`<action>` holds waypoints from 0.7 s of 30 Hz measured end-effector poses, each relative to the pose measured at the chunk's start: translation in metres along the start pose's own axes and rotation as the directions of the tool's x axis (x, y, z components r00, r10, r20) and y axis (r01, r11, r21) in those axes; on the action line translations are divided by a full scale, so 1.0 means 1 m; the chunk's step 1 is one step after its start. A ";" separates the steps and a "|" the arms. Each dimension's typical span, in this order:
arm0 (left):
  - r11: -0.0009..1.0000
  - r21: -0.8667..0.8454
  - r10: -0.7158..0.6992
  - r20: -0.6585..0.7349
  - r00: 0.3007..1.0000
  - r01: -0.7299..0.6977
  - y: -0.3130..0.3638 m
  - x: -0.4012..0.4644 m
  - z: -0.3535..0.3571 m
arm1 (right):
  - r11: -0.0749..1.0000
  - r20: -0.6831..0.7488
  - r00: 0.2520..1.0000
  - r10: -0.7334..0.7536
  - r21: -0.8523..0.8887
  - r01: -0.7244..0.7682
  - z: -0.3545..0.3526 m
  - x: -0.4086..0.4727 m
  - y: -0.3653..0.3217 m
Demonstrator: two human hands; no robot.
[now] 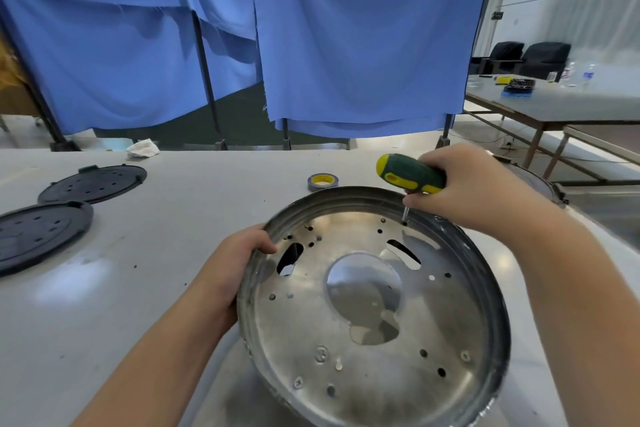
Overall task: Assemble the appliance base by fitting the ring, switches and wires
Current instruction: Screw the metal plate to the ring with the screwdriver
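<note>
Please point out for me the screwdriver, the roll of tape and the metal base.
screwdriver (412,175), head view, on the green handle.
roll of tape (322,183), head view, on its near outer wall.
metal base (294,326), head view, on the bare inner plate, left part.

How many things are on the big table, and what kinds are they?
Metal base: 1
Screwdriver: 1
Black round covers: 2
Tape roll: 1
White rag: 1
Total: 6

text: circled "3" | on: metal base plate (374,305) | near front rim | stamped
</note>
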State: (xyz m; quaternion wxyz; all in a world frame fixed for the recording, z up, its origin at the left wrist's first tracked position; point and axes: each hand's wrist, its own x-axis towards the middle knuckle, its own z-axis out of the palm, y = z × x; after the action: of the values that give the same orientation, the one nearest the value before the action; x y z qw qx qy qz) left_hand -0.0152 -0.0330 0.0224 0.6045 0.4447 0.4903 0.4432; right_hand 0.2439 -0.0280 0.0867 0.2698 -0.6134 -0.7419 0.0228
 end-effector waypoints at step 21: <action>0.995 -0.024 -0.096 -0.095 0.991 0.094 -0.006 0.006 -0.005 | 0.987 0.072 0.997 0.005 -0.158 0.006 0.023 0.004 -0.001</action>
State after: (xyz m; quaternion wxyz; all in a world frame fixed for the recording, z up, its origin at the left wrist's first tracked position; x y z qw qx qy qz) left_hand -0.0183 -0.0278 0.0143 0.6049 0.3931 0.5349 0.4398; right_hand 0.2333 -0.0175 0.0693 0.1934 -0.6314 -0.7508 -0.0141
